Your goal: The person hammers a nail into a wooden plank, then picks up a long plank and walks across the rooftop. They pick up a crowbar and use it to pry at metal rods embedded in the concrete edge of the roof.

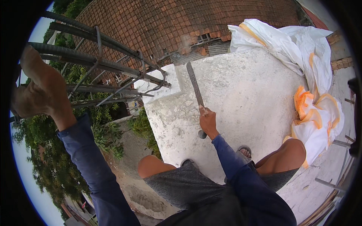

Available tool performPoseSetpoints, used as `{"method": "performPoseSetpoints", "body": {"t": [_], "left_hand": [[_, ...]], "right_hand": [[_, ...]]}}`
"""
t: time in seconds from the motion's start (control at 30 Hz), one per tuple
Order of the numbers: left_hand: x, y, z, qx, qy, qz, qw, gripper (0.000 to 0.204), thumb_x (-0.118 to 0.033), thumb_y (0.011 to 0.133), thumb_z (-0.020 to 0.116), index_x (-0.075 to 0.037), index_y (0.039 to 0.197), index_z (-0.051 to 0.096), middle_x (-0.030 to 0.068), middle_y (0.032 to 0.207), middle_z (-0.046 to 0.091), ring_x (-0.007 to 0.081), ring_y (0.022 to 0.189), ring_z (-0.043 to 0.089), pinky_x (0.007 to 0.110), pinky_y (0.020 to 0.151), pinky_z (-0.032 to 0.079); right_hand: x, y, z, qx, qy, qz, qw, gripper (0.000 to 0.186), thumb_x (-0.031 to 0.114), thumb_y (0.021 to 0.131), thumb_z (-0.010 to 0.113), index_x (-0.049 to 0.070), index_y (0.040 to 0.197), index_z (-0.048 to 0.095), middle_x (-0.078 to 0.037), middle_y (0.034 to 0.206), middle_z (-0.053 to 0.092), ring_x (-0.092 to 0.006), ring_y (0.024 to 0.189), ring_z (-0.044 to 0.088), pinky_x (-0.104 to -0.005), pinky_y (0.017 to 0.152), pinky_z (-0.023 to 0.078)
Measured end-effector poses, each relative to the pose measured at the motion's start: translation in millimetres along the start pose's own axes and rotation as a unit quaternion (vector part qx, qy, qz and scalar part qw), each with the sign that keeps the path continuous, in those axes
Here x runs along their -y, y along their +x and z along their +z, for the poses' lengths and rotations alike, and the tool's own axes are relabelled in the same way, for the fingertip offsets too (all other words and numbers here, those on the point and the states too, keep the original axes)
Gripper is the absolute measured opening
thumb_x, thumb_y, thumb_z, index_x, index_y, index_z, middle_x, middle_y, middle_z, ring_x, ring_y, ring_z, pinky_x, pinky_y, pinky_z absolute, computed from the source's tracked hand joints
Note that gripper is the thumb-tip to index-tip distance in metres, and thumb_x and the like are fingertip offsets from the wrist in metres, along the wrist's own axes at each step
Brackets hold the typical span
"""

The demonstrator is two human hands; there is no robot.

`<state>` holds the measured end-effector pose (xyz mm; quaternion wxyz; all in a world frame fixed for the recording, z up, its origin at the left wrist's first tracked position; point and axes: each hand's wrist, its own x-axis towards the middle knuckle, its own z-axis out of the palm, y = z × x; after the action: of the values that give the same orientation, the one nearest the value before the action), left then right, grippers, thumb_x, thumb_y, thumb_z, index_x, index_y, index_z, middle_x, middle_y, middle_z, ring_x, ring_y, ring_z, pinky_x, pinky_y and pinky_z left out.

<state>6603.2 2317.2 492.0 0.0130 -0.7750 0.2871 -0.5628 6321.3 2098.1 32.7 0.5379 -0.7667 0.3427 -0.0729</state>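
My right hand (208, 121) is closed round the handle of a long dark machete (194, 84). Its rounded handle end shows below my fist, and the blade points away over a pale concrete slab (241, 90). At the far left, my left hand (43, 84) is raised beside a column of steel reinforcing bars (94, 62); its fingers curl around a bar, partly hidden at the picture's rim. Bent wire ties cross the bars, which meet a white block (160, 83) at the slab's left corner.
My sandalled feet (245, 150) stand on the slab. White woven sacks (279, 45) with orange edging lie along its right side. The slab's left edge drops off toward green plants (143, 130). Beyond the far edge spreads a tiled roof (151, 26). More bars stick out at right.
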Motion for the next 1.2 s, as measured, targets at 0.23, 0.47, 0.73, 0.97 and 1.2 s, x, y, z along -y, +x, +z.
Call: {"method": "performPoseSetpoints", "body": {"t": [0.23, 0.47, 0.73, 0.97, 1.2], "left_hand": [[-8, -6, -1, -0.021, -0.032, 0.006, 0.999, 0.037, -0.016, 0.098, 0.06, 0.0, 0.131, 0.054, 0.0088, 0.103, 0.069, 0.0167, 0.093, 0.067, 0.029, 0.078, 0.055], [-14, 9, -3, -0.065, 0.274, 0.154, 0.947, 0.038, -0.009, 0.093, 0.064, -0.006, 0.13, 0.059, 0.0056, 0.1, 0.07, 0.0131, 0.082, 0.068, 0.026, 0.072, 0.055], [-34, 4, 10, -0.162, -0.028, 0.008, 0.986, 0.022, -0.004, 0.092, 0.067, -0.001, 0.113, 0.068, 0.004, 0.086, 0.07, 0.0152, 0.069, 0.066, 0.032, 0.061, 0.055], [-25, 11, 3, -0.107, 0.065, 0.1, 0.987, 0.037, -0.038, 0.09, 0.074, -0.004, 0.106, 0.072, 0.0051, 0.092, 0.071, 0.0203, 0.079, 0.066, 0.038, 0.07, 0.051], [-58, 27, 0, -0.272, -0.08, 0.058, 0.957, 0.042, -0.049, 0.091, 0.07, -0.012, 0.11, 0.072, 0.0001, 0.091, 0.064, 0.0182, 0.092, 0.058, 0.044, 0.095, 0.036]], "right_hand": [[-8, -19, 10, 0.041, -0.005, -0.012, 0.999, 0.046, 0.028, 0.105, 0.05, -0.008, 0.078, 0.058, -0.025, 0.059, 0.056, -0.0395, 0.052, 0.058, -0.0455, 0.051, 0.042], [-13, -12, -4, -0.072, 0.118, -0.041, 0.99, 0.052, 0.036, 0.106, 0.051, -0.001, 0.071, 0.058, -0.006, 0.05, 0.05, -0.0154, 0.045, 0.052, -0.0331, 0.045, 0.04], [-11, -36, 0, 0.151, 0.012, 0.111, 0.982, 0.052, 0.029, 0.106, 0.051, -0.006, 0.067, 0.055, -0.015, 0.055, 0.048, -0.0227, 0.047, 0.053, -0.0406, 0.052, 0.047], [29, 24, -23, -0.107, 0.239, -0.067, 0.963, 0.049, 0.033, 0.108, 0.048, -0.002, 0.076, 0.058, -0.006, 0.053, 0.051, -0.0133, 0.045, 0.049, -0.0316, 0.044, 0.04], [11, 22, 12, 0.162, -0.146, 0.039, 0.975, 0.053, 0.031, 0.101, 0.057, -0.008, 0.067, 0.053, -0.015, 0.054, 0.05, -0.0227, 0.05, 0.054, -0.0432, 0.054, 0.043]]}}
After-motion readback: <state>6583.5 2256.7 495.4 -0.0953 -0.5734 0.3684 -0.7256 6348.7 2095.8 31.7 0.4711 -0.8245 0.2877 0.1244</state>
